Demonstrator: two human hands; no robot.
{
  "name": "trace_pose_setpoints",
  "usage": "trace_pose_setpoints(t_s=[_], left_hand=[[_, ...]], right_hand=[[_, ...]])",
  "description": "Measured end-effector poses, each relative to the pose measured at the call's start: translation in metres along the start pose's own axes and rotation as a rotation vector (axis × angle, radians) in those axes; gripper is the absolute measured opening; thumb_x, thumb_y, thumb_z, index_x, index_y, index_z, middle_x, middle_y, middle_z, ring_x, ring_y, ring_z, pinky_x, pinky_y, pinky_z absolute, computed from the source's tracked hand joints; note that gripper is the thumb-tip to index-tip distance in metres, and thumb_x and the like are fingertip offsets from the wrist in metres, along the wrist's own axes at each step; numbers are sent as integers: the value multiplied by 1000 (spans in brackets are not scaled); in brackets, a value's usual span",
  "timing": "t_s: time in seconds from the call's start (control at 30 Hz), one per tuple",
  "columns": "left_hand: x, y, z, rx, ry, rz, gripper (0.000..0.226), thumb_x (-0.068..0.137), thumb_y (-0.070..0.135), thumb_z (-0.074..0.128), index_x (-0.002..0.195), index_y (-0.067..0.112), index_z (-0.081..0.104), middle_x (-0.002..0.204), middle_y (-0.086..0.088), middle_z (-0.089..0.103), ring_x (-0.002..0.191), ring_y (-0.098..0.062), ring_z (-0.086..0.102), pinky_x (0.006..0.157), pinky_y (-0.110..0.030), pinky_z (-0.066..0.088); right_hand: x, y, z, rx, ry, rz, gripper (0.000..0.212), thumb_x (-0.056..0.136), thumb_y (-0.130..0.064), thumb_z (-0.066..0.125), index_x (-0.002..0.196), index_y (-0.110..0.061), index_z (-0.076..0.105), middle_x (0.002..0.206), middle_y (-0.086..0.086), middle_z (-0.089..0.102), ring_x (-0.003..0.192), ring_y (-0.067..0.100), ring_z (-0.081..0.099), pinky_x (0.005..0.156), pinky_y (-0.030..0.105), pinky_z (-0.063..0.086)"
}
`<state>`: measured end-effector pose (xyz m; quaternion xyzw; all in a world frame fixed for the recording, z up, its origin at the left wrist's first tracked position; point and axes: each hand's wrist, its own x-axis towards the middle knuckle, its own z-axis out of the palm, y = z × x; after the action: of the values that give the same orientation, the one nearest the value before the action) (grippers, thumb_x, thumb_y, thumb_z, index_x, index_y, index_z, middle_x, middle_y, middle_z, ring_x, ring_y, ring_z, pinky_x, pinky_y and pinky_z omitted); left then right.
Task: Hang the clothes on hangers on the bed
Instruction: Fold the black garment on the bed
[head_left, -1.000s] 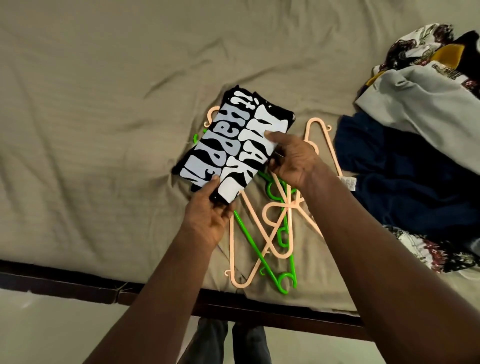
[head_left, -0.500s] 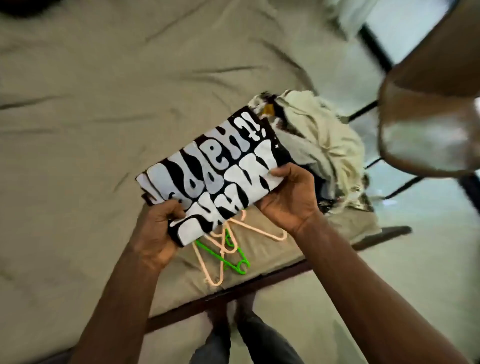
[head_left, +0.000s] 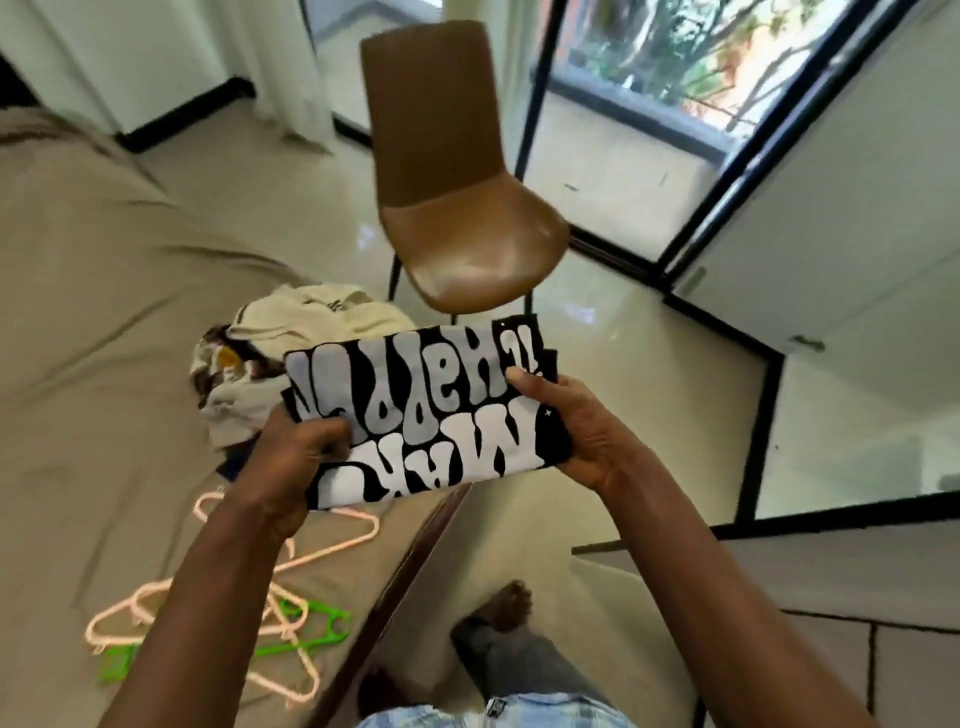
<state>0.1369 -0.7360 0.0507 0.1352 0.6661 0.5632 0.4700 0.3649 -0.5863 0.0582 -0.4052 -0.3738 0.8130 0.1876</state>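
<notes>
From where I stood, everything that mattered lay around the folded T-shirt (head_left: 426, 415), which was up in the air and not on the bed (head_left: 104, 312). Far to its left and lower, the tangle of hangers (head_left: 291, 610) lay on the sheet close to the bed's edge, peach ones crossed over a green one. Pulling one free would likely have dragged the rest over that edge. Just left of the shirt and behind it sat the pile of clothes (head_left: 311, 317), untouched. The left hand (head_left: 291, 467) pinched the shirt's left end, thumb pressed on the print and fingers curled beneath. The right hand (head_left: 587, 436) gripped the right end the same way, thumb on top and fingers tucked under. With both hands taken up and the shirt folded flat, nothing was free to fetch a hanger. Letting go on one side could have let the bundle flop open. Worse, the shirt's right half hung past the bed's edge, over the bare floor (head_left: 649, 467). A slip there would have dropped it onto the tiles, not the sheet. Above and right of the shirt stood a brown chair (head_left: 457, 208), near enough, I judged, to snag a sleeve if the shirt were shaken out that way.
</notes>
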Motion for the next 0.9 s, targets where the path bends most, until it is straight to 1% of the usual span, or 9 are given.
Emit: trace_pose_setpoints(t_s=[0.13,0.23,0.37,0.47,0.53,0.6,0.67,0.8,0.9], left_hand=[[46,29,96,36,-102,24,45,53,0,53,93,14,66,85,-3,72,88,-32,66,76,-41,50],[82,44,156,89,-160,42,44,59,0,53,100,13,65,98,-12,69,97,-39,65,77,-50,49],[123,69,221,136,-199,71,48,56,8,56,102,7,69,110,-24,72,106,-50,65,87,-71,52],[155,88,274,141,-277,48,56,61,13,65,117,5,69,112,-21,75,102,-46,70,82,-63,59],[182,97,316,136,-372,38,48,69,19,76,116,8,72,108,-17,77,102,-42,72,80,-55,61],[208,106,359,153,-496,74,32,81,21,83,112,16,73,104,-7,78,98,-32,74,85,-48,59],[235,119,407,176,-597,87,20,87,19,81,105,19,74,96,-1,77,92,-25,74,86,-48,59],[272,146,490,227,-699,58,24,87,22,82,109,19,74,104,-9,79,100,-33,75,92,-58,59],[283,167,554,282,-813,32,29,87,22,81,114,15,72,102,-7,79,101,-33,75,90,-53,61]], right_hand=[[18,-43,-73,79,144,-121,39,98,-7,59,137,-3,60,129,23,68,121,42,65,103,55,53],[29,-74,-119,148,226,-151,42,96,-7,57,137,-3,60,131,24,66,119,41,65,102,53,54],[44,-115,-165,256,221,-140,39,95,-25,58,128,-7,70,135,19,66,121,33,65,110,50,49],[64,-145,-201,360,208,-215,37,100,-33,59,129,-14,71,138,14,65,128,31,62,112,48,45],[83,-160,-231,483,260,-299,34,100,-32,59,129,-20,72,138,9,66,129,27,62,112,46,45],[98,-174,-257,640,317,-373,41,103,-28,56,143,-21,61,145,8,60,134,25,57,114,45,44],[105,-192,-282,734,382,-425,45,105,-28,53,148,-16,54,147,11,58,136,27,56,113,44,46],[102,-235,-324,738,538,-473,33,106,-26,49,116,-12,76,122,12,73,112,26,71,93,41,60],[86,-265,-356,785,605,-543,38,103,-25,51,135,-10,65,131,14,69,118,29,68,93,42,59]])
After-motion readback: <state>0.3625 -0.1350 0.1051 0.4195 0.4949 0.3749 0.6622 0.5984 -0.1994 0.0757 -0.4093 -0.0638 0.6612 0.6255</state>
